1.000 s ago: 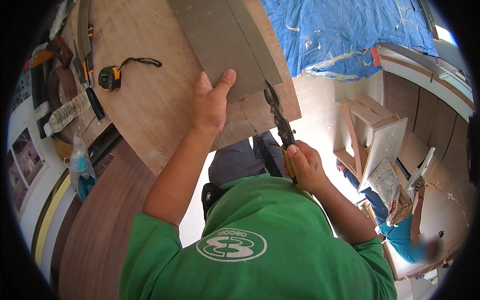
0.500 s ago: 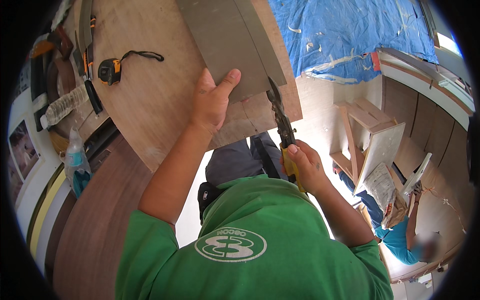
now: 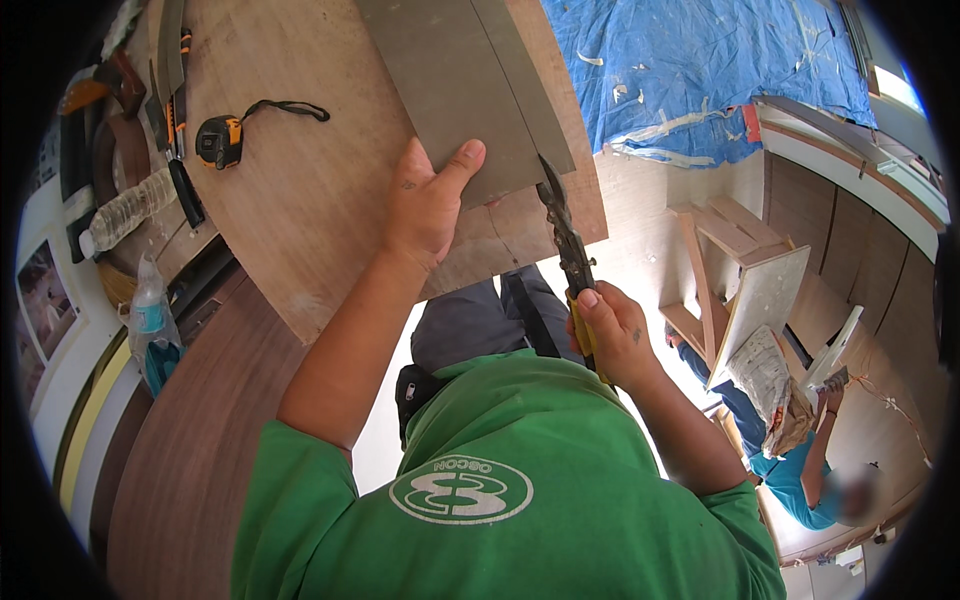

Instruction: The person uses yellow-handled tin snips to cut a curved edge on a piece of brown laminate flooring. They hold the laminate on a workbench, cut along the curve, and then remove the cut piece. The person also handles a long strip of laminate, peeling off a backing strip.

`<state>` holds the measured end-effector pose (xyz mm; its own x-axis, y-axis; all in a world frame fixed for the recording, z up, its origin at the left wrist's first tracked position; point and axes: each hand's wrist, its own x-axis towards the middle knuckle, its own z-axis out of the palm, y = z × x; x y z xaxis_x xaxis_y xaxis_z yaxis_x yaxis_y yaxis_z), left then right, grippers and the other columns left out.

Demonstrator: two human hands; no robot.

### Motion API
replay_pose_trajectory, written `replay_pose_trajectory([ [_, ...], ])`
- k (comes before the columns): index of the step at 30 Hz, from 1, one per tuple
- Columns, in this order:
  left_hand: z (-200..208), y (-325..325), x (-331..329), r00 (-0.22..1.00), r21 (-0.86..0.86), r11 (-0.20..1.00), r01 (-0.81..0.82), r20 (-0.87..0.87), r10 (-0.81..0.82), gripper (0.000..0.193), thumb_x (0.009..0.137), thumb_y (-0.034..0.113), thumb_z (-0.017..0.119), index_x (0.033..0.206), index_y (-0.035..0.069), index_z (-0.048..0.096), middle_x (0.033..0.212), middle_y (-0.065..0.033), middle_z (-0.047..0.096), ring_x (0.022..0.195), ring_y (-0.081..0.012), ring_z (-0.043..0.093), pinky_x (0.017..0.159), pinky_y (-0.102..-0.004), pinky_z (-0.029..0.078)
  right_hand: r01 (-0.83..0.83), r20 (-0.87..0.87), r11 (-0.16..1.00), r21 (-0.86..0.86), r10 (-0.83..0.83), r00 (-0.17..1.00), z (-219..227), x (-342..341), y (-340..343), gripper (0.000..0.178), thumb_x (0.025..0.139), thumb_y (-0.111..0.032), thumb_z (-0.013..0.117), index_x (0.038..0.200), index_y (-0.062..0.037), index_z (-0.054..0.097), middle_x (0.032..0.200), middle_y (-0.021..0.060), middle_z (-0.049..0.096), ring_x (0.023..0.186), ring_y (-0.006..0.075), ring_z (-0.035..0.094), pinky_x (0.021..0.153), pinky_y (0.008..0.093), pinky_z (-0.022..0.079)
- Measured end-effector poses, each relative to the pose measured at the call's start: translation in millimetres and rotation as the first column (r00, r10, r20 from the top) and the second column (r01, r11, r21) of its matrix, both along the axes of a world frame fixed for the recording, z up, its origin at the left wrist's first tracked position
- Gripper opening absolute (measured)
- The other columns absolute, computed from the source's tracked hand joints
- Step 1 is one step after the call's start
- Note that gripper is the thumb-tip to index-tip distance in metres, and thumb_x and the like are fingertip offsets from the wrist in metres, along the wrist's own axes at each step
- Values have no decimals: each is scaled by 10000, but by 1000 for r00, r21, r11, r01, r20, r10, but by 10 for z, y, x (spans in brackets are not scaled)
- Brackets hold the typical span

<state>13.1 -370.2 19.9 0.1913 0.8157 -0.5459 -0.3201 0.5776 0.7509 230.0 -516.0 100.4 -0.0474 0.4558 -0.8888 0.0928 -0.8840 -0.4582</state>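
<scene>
My left hand [image 3: 430, 205] grips the near edge of a flat grey sheet [image 3: 465, 90], thumb on top and fingers hidden underneath. A dark line runs lengthwise along the sheet near its right side. In my right hand [image 3: 615, 335] is a pair of tin snips [image 3: 568, 235] with yellow handles. Their dark blades point away from me and meet the sheet's near edge, with the tip at the line. The sheet lies over a brown wooden board [image 3: 290, 200], whose near edge is in front of my body.
A black and orange tape measure [image 3: 219, 141] lies on the board, left of my hand. Farther left are knives, a clear plastic bottle [image 3: 130, 212] and a bag. A blue tarp [image 3: 690, 70] spreads at the far right. At right, a co-worker [image 3: 810, 480] is beside a wooden stand [image 3: 735, 235].
The snips' handles have come closer together and the blades look more closed. The sheet and my left hand have shifted very slightly right. The co-worker's hand has moved a little.
</scene>
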Motion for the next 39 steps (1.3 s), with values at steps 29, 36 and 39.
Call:
replay_pose_trajectory([
  [29, -18, 2, -13, 1000, 8, 1000, 11, -9, -11, 453, 1014, 127, 651, 1414, 10, 473, 1373, -103, 596, 1250, -187, 571, 1085, -348, 452, -22, 21, 1000, 18, 21, 1000, -29, -42, 109, 578, 1014, -546, 551, 1125, 17, 615, 836, 92, 644, 679, 156, 624, 634, 295, 506],
  [36, 35, 64, -67, 962, -56, 990, 131, -235, -141, 525, 958, 233, 743, 1353, -12, 500, 1306, -131, 617, 1185, -178, 594, 1021, -315, 483, 11, 57, 1000, 17, -12, 998, -17, -64, 153, 565, 1012, -550, 561, 1068, 10, 612, 803, 88, 639, 628, 152, 614, 581, 294, 499],
  [39, 381, 183, -80, 638, -139, 959, 246, -721, -269, 609, 918, 320, 789, 1332, -19, 500, 1259, -145, 636, 1150, -201, 614, 1026, -272, 459, -11, 86, 1000, 16, 9, 996, -57, -44, 169, 572, 1010, -560, 562, 1066, 6, 614, 805, 93, 641, 637, 156, 625, 587, 294, 507],
])
